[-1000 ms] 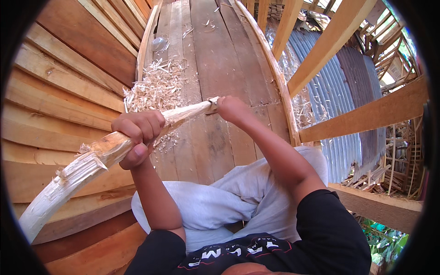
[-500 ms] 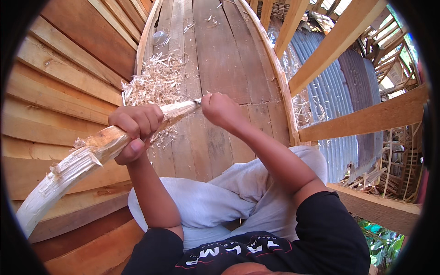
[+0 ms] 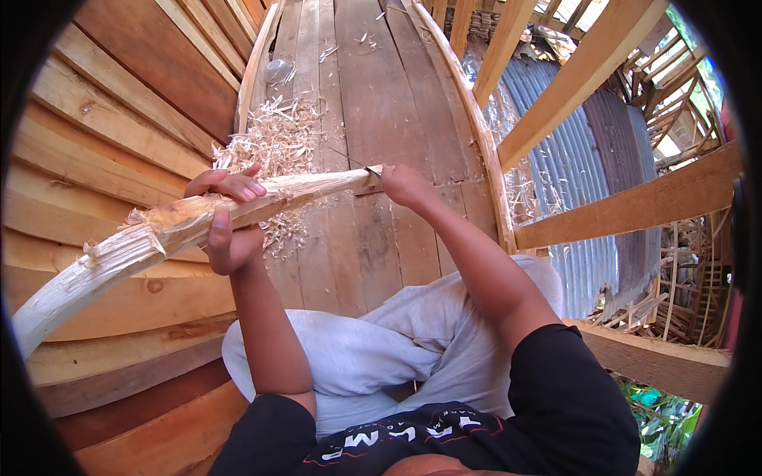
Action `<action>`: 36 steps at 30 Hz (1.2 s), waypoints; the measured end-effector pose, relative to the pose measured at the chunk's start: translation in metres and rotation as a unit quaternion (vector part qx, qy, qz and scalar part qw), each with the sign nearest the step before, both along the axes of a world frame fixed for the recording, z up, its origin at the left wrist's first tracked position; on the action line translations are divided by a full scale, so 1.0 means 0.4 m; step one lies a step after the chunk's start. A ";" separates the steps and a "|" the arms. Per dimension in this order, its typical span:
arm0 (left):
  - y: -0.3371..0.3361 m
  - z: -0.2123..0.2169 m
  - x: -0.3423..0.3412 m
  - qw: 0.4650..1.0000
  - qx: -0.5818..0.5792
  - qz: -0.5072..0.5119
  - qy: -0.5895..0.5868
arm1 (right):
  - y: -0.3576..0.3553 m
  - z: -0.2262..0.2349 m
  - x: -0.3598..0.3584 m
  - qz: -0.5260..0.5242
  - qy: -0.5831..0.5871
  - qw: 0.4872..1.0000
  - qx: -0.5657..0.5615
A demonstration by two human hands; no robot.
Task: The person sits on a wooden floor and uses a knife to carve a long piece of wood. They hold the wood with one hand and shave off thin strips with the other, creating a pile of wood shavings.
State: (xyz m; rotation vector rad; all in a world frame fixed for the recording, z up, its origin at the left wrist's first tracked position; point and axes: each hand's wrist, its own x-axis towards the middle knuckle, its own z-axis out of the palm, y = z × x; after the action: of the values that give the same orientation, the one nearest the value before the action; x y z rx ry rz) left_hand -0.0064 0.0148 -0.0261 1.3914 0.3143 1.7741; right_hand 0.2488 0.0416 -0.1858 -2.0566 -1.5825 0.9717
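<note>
A long, curved, peeled wooden pole with rough, partly shaved sides runs from the left rim to my right hand. My left hand lies loosely under and around its middle; the fingers show on the far side, apart, and the thumb sticks up on the near side. At the pole's narrow right end, my right hand is closed round a knife, whose handle is hidden in the fist. The thin dark knife blade slants across the tip toward the far left.
Wood shavings heap on the plank floor beyond the pole. A clear cup stands farther off. Stacked boards line the left. Wooden rails and corrugated metal sheets are at the right. My crossed legs lie below the pole.
The pole has shifted right with my right hand and its tip now lies farther right. My left hand has loosened from a firm grip, its fingers spreading. More of the blade shows.
</note>
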 end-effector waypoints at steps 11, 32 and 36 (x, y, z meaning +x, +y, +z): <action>-0.015 0.034 -0.008 0.997 -0.069 -0.045 0.000 | -0.016 0.047 -0.020 0.082 -0.112 0.990 -0.002; 0.003 0.021 -0.028 0.993 -0.014 -0.115 0.018 | -0.007 0.116 -0.071 0.047 0.060 0.997 -0.030; 0.000 0.016 -0.062 0.992 -0.003 -0.126 0.021 | -0.072 0.233 -0.139 0.031 -0.020 0.999 0.010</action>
State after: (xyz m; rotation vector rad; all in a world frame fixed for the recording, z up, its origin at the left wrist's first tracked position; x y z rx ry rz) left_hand -0.0313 0.0148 -0.0197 1.4003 0.1589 1.5378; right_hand 0.1931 0.0130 -0.0927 -2.0377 -1.6785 0.9376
